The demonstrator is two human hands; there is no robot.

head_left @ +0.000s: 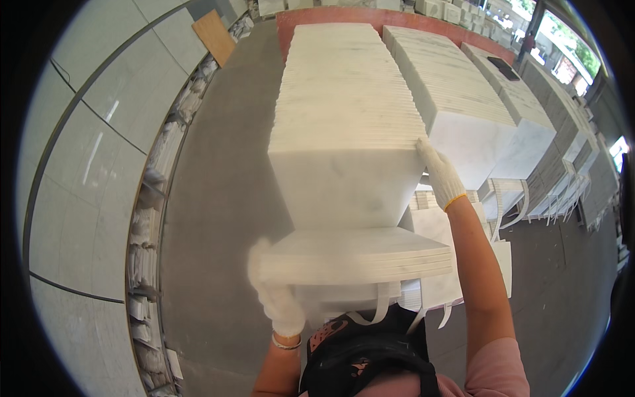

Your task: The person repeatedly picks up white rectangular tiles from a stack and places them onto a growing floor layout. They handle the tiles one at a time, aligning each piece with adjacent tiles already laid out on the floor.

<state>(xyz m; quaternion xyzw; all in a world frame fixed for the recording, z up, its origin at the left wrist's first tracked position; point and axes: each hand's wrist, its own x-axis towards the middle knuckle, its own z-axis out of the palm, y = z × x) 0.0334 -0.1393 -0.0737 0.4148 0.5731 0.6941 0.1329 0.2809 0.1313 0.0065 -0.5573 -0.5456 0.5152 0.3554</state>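
A long row of white marble tiles (350,92), standing on edge and packed face to face, runs away in front of me. My right hand (440,173), in a white knitted glove with a yellow cuff, holds the right edge of the front marble tile (344,188) near its upper corner. Nearer to me lies a short stack of marble tiles (357,266), below the front of the row. Also gloved, my left hand (276,298) is at the left end of this stack, its fingers smeared by motion, so their grip is unclear.
More marble rows (456,99) stand to the right, with a dark phone-like object (503,68) on one. Strapped tile bundles (503,198) sit below them. A red board (324,16) backs the rows. Large pale slabs (99,132) line the left beyond the grey floor (218,165).
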